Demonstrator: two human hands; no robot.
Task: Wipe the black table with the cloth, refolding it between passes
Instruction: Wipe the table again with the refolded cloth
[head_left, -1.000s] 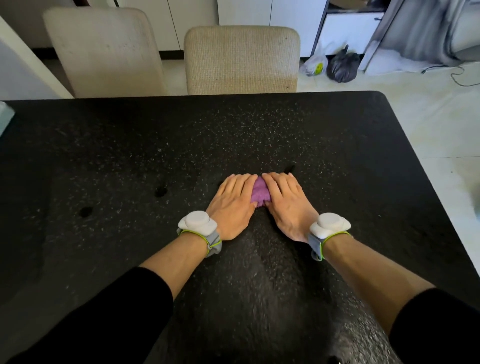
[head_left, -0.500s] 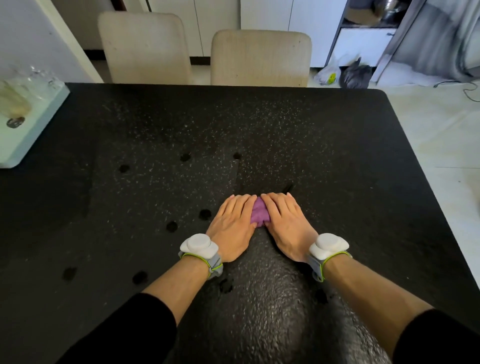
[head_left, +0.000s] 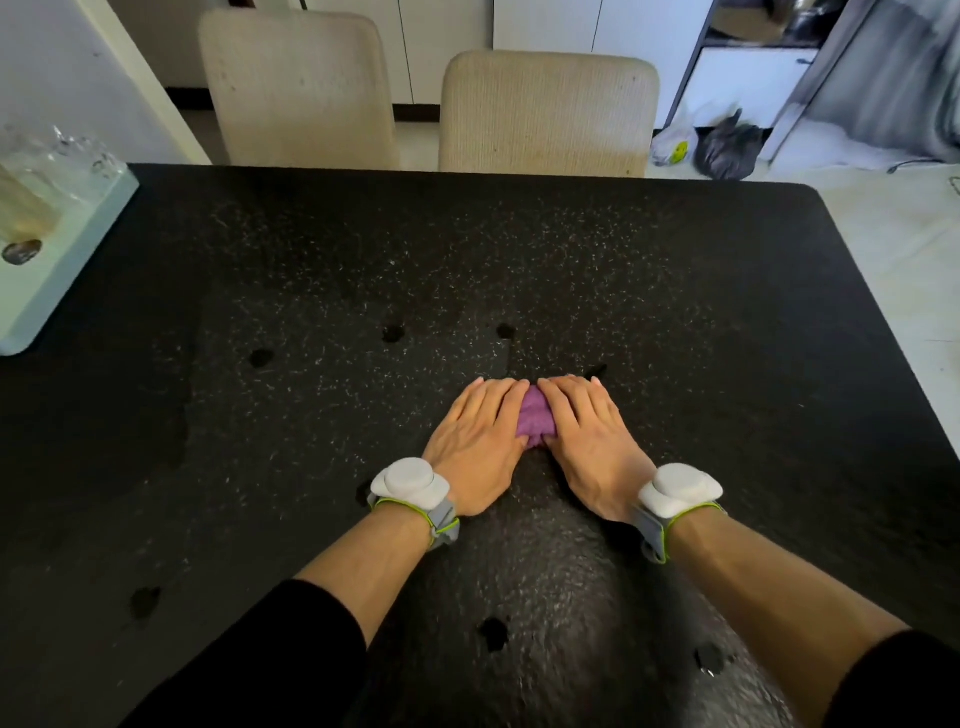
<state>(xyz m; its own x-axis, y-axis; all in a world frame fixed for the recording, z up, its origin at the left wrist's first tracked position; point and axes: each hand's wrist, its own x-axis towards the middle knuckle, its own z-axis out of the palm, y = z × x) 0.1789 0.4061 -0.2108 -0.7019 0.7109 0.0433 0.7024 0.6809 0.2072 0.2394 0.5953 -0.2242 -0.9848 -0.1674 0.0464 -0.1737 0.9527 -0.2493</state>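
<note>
A small purple cloth (head_left: 535, 423) lies bunched on the black speckled table (head_left: 675, 322), a little right of centre. My left hand (head_left: 475, 441) and my right hand (head_left: 589, 441) press flat on it side by side, fingers pointing away from me. Only a narrow strip of the cloth shows between the two hands; the rest is hidden under the palms. Several dark wet spots dot the table around the hands, and a damp streak runs from the hands back toward me.
A pale tray (head_left: 47, 260) holding clear glassware sits at the table's left edge. Two beige chairs (head_left: 545, 114) stand at the far side. Bags (head_left: 727, 145) lie on the floor beyond the far right corner.
Both hands have slid the cloth toward me along the table. The view has tilted so the tray at the left came into sight.
</note>
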